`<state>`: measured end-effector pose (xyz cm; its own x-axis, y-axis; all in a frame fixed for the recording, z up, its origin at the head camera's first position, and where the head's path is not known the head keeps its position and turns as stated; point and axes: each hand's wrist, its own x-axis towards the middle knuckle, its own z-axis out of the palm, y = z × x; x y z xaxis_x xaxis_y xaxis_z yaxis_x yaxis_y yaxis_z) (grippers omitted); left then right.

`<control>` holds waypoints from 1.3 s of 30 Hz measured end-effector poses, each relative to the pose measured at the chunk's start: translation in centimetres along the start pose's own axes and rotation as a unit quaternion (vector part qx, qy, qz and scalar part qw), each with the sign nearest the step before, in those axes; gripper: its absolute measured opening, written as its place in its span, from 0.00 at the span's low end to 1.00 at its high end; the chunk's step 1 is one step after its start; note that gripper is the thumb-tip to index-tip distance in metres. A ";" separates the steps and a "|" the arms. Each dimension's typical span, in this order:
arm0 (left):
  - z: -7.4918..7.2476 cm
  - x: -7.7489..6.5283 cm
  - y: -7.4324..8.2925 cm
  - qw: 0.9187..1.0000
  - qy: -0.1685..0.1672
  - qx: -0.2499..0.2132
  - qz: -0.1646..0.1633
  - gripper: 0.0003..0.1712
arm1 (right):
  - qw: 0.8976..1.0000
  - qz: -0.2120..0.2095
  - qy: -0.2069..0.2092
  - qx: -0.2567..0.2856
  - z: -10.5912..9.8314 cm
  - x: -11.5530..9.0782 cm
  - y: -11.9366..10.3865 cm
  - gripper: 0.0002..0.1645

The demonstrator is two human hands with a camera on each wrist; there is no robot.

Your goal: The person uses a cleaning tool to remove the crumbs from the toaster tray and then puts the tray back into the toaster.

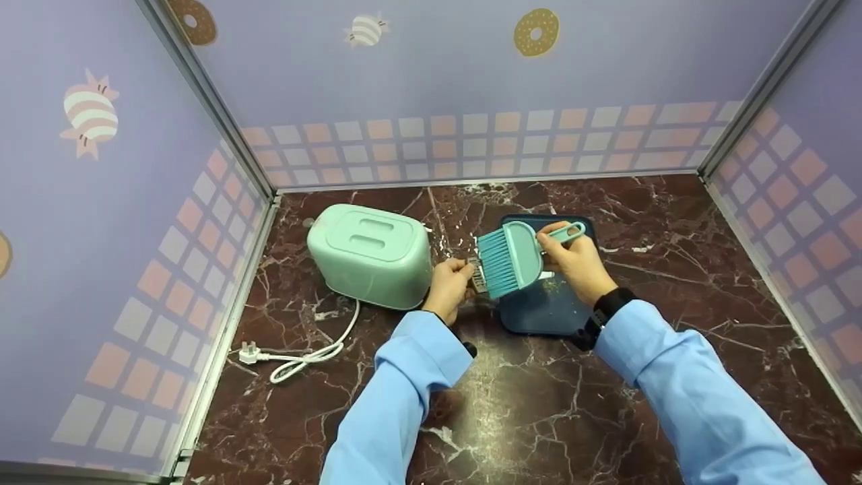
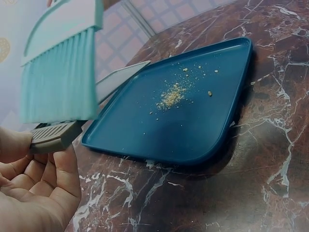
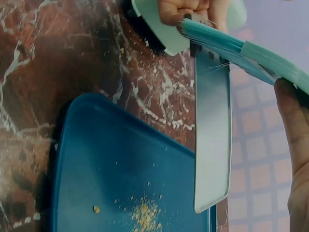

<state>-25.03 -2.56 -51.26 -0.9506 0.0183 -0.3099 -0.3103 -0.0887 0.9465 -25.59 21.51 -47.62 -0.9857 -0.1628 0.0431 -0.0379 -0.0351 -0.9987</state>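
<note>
In the head view my left hand [image 1: 450, 289] pinches the ridged brown end [image 2: 55, 137] of a long, shallow metal crumb tray [image 3: 212, 130]. The crumb tray tilts with its far end over the blue tray [image 1: 542, 313]. My right hand [image 1: 580, 264] holds a teal brush [image 1: 522, 252] by its looped handle. Its bristles [image 2: 58, 79] lie over the crumb tray near the brown end; whether they touch it I cannot tell. Pale crumbs [image 2: 172, 96] form a small pile on the blue tray.
A mint-green toaster [image 1: 377, 269] with a lid on top stands left of my hands. Its white cord [image 1: 323, 353] and plug [image 1: 249, 353] lie on the dark marbled tabletop [image 1: 525, 417]. Patterned panels [image 1: 444, 81] enclose the back and both sides.
</note>
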 end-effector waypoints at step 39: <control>-0.3 -0.2 0.0 1.000 0.012 0.005 0.022 0.10 | 0.974 0.024 0.178 -0.138 -9.2 -1.4 2.0 0.28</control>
<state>-24.82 -2.90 -51.28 -0.9631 -0.0103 -0.2690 -0.2675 -0.0780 0.9604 -25.82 30.75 -49.94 -0.9799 0.1967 0.0331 0.0152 0.2392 -0.9708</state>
